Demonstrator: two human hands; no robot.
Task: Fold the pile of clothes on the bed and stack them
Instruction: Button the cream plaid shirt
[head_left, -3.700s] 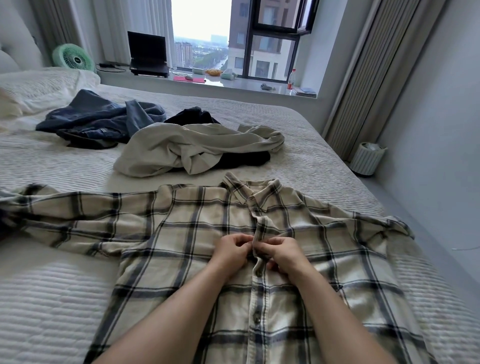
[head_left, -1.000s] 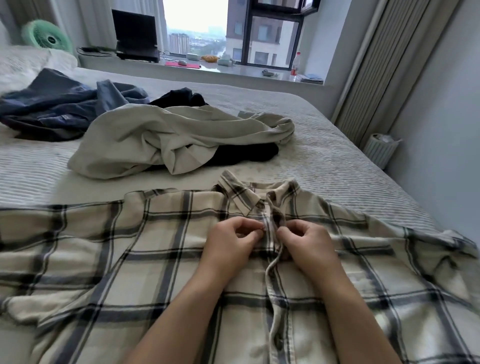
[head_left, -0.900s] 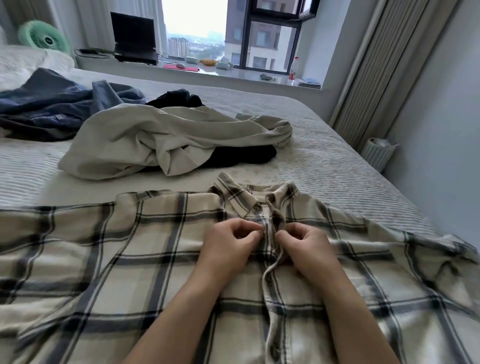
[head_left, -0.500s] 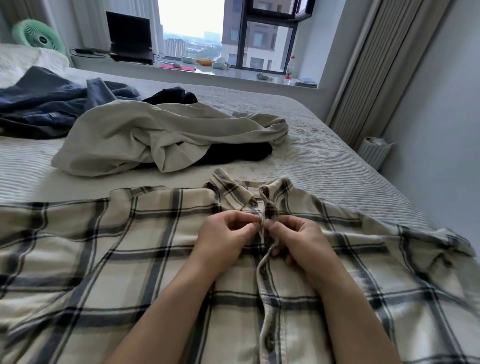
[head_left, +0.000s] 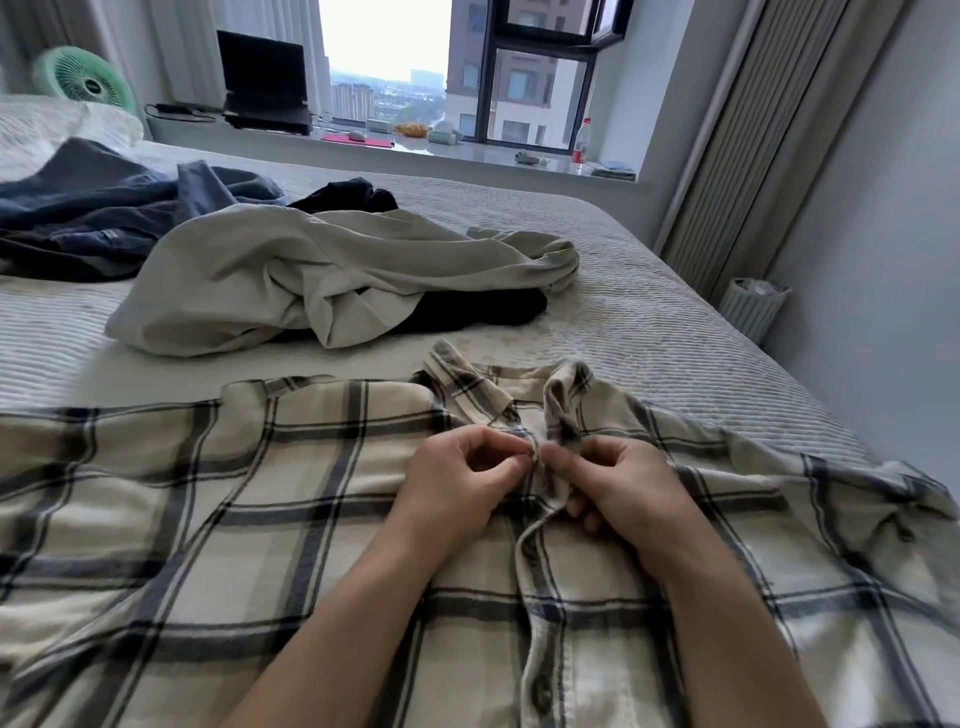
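Left hand (head_left: 457, 483) and right hand (head_left: 618, 488) pinch the front placket of a plaid shirt (head_left: 234, 509) spread on a bed (head_left: 649, 322).

Both forearms bare to the frame edge — no sleeves, watch or rings on left hand (head_left: 457, 483) or right hand (head_left: 618, 488).

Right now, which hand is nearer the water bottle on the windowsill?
Right. The right hand pinches the plaid shirt placket, closer to the bottle at the far right; the left hand pinches just beside it.
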